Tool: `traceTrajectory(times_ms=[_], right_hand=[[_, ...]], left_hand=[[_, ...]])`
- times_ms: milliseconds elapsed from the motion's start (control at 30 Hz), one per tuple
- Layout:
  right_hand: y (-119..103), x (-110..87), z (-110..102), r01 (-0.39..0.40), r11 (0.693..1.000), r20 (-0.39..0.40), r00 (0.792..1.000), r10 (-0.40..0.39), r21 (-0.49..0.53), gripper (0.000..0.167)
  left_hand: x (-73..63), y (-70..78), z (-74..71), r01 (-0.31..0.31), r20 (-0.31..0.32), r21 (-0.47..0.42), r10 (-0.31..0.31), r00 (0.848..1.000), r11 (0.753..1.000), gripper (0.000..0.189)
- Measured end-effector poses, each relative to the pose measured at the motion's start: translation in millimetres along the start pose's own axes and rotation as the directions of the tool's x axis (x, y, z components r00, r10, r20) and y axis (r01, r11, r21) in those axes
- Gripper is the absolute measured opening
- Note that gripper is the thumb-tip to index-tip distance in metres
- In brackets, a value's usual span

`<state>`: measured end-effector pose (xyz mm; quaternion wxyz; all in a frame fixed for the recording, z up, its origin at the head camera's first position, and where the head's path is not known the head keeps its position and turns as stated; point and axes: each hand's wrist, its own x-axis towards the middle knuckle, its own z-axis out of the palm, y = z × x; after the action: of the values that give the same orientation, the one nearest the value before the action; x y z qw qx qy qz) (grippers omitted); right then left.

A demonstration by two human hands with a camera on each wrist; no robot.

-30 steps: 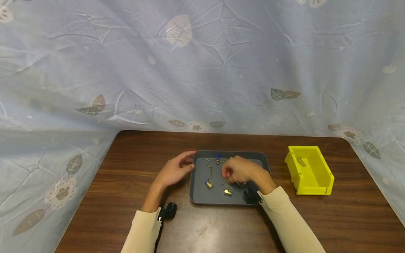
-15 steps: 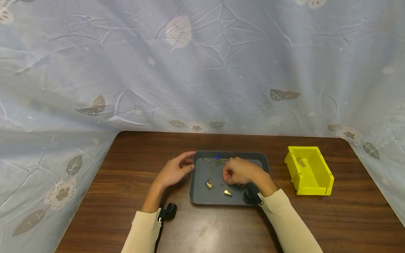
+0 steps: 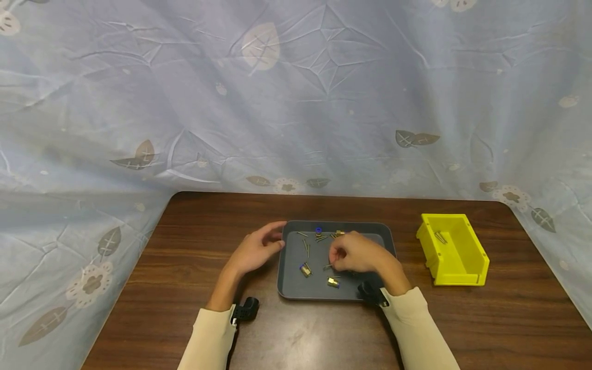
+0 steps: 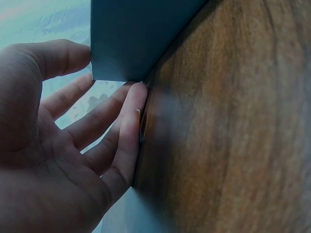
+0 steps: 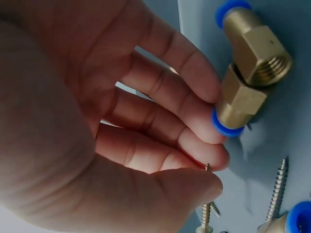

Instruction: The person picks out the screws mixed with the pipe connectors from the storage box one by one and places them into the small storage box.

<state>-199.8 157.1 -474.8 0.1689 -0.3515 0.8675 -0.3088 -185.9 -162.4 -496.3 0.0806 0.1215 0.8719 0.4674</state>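
My right hand [image 3: 358, 252] is over the grey tray [image 3: 319, 297], pinching a screw [image 5: 206, 218] between thumb and fingertip. In the right wrist view its pointed end shows above the thumb and its head below. Two brass fittings with blue collars, an upper fitting [image 5: 257, 53] and a lower fitting [image 5: 238, 99], lie against that hand's fingers. Another loose screw [image 5: 277, 189] lies nearby. At the tray's left edge my left hand [image 3: 252, 251] rests with its thumb and loosely extended fingers touching the tray's outside.
More brass fittings, including one near the front [image 3: 333, 282] and one at left [image 3: 305, 270], lie in the tray among several screws [image 3: 307, 248]. A yellow bin [image 3: 458, 279] with a few screws inside stands right of the tray on the wooden table [image 3: 296, 339].
My right hand has shifted slightly right across the tray, and a brass fitting behind it has come into fuller view. My left hand and the tray have stayed put.
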Motion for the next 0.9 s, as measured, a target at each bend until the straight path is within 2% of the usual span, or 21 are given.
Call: traceTrajectory(times_ms=[267,600,900], right_hand=[[-1.6,-9.0,-5.6,-0.002,1.0,-0.074,0.997,0.003,0.011,0.019],[-0.3,-23.7,-17.9,0.023,1.0,-0.152,0.988,-0.023,0.001,0.013],[3.3,-34.1,-25.7,0.014,1.0,-0.17,0.985,-0.012,0.014,0.015]], left_hand=[[-0.5,1.6,-0.3,-0.001,-0.006,-0.002,0.001,1.0,1.0,0.054],[-0.9,1.4,-0.1,-0.009,-0.003,-0.008,0.009,1.0,1.0,0.054],[-0.6,1.1,0.3,-0.002,-0.004,-0.008,0.002,1.0,1.0,0.054]])
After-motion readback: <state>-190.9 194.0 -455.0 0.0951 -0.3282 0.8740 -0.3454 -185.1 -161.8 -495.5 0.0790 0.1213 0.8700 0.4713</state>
